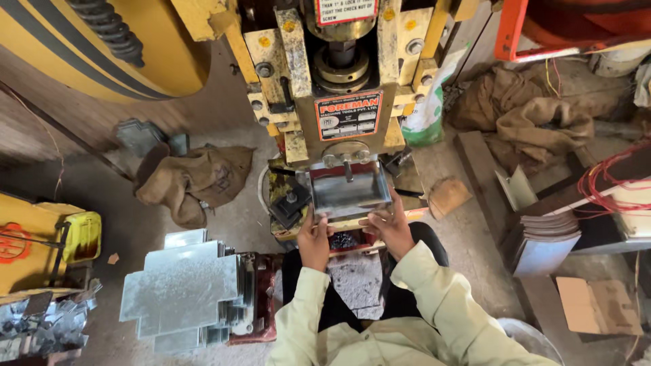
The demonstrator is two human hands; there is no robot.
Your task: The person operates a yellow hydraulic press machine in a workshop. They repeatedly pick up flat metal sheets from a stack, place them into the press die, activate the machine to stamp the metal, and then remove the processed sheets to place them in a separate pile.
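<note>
The folded metal sheet piece [350, 192] sits in the die of the yellow press [339, 102], directly under the ram, at about 12 o'clock from the person's lap. Its long axis runs side to side, from 9 to 3 o'clock, with upturned walls at each end.

The left hand [314, 238] is at the piece's near left corner, fingers closed on its front edge. The right hand [390, 227] is at the near right corner, thumb and fingers pinching the lip there. From each hand the piece lies up and inward, toward 12 o'clock. Both hands are about equally near; the right looks slightly further in, though the angle makes that hard to judge.

At 8 o'clock from the hands a stack of flat cross-shaped blanks [183, 291] lies beside the left knee, nearer the left hand. Burlap sacking [193, 179] lies at 10 o'clock on the floor.
</note>
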